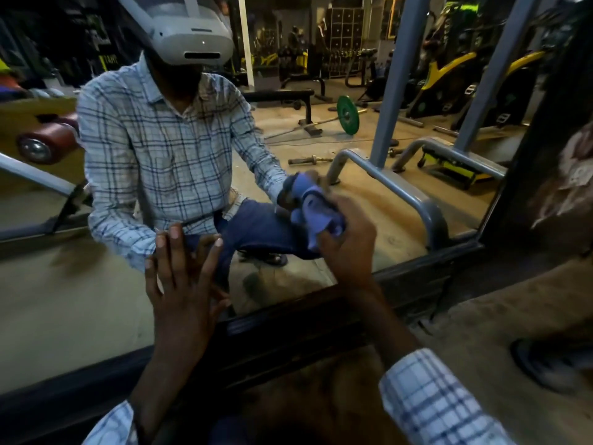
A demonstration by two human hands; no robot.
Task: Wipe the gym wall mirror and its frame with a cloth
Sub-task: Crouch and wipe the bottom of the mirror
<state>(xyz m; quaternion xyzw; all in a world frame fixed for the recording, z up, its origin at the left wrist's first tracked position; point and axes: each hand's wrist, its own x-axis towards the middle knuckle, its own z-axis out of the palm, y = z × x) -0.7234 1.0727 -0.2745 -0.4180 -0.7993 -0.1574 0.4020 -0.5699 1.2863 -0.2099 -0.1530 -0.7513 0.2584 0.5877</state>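
Observation:
The wall mirror (369,200) fills the view and shows my own reflection crouching in a checked shirt. Its dark frame (305,329) runs along the bottom edge, and a dark upright (539,149) stands at the right. My right hand (349,242) grips a bunched blue cloth (321,213) and holds it against the glass low down, right of centre. My left hand (183,284) lies flat on the mirror with straight, spread fingers, just above the bottom frame.
A dark sandal (552,364) lies on the tan floor (481,316) at the right. The mirror reflects gym gear behind me: a grey metal machine frame (401,187), a green weight plate on a bar, benches, yellow machines.

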